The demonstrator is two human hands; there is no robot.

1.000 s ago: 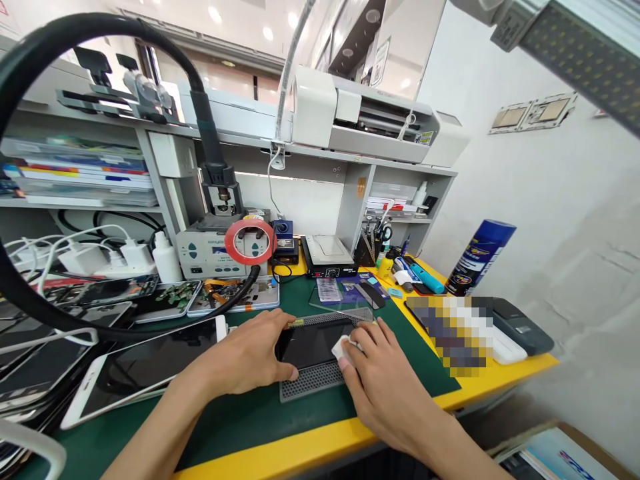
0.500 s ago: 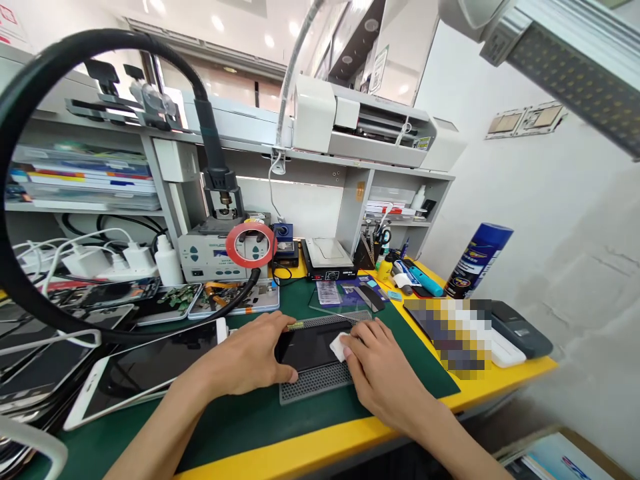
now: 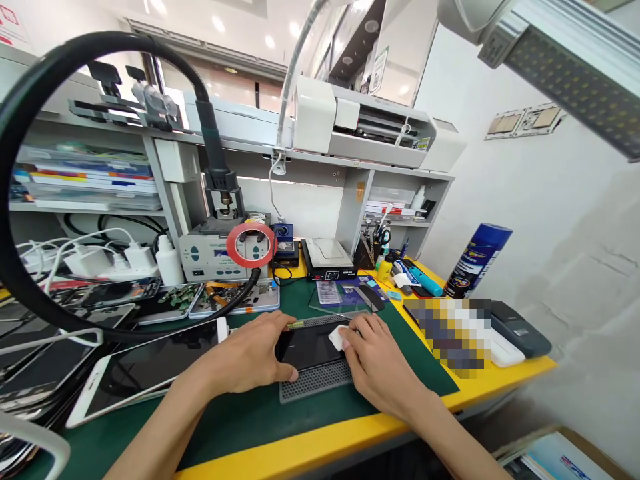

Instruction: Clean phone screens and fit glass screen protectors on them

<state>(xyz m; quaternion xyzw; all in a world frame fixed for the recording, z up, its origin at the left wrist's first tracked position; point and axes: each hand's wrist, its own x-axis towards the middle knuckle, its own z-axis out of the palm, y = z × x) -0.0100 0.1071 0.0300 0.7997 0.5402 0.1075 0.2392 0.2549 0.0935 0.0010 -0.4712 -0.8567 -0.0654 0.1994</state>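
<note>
A black glass-faced phone (image 3: 306, 347) lies flat on a grey perforated pad (image 3: 316, 385). My left hand (image 3: 249, 355) grips its left end, thumb on the near edge and fingers at the far edge. Pinched in the fingertips of my right hand (image 3: 377, 357) is a folded white wipe (image 3: 336, 338), pressed on the right part of the glass. That hand covers the phone's right end. Behind the pad, a clear thin sheet (image 3: 325, 309) lies partly over small packets.
A white tablet (image 3: 150, 373) and stacked phones (image 3: 40, 360) lie left, under a looping black hose (image 3: 10, 200). Part trays (image 3: 235, 297), a rework station (image 3: 215, 257) and a hot plate (image 3: 327, 259) stand behind. A spray can (image 3: 477, 260) stands right on the yellow edge (image 3: 300, 453).
My right hand and the white wipe have shifted slightly left and away from me on the glass. My left hand keeps its hold on the phone.
</note>
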